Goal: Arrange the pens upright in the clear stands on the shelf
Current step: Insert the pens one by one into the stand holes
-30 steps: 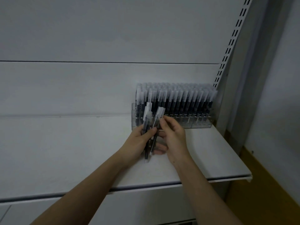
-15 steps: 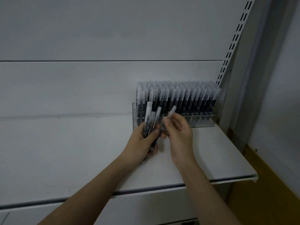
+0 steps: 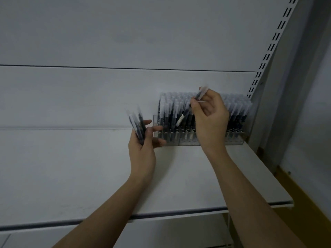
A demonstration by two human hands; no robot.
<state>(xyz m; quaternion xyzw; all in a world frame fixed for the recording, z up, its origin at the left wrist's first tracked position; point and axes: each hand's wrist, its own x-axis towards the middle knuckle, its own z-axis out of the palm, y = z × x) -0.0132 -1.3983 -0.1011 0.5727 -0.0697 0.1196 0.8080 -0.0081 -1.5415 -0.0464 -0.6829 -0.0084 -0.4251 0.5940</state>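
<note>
Two bare forearms rise from the lower edge of the frame, one from the lower left and one from the lower right, each ending in a bare hand near the middle. No sleeve shows on either arm as far as the frame reaches. The left hand (image 3: 143,149) and the right hand (image 3: 211,120) carry no glove, ring, watch or band that can be seen. The fingers (image 3: 196,106) are slim with short nails; finer detail is blurred.

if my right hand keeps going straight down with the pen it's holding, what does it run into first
Most likely the caps of the pens already standing in the clear stand, right under the right hand and its tilted pen. Depth is unclear.
</note>
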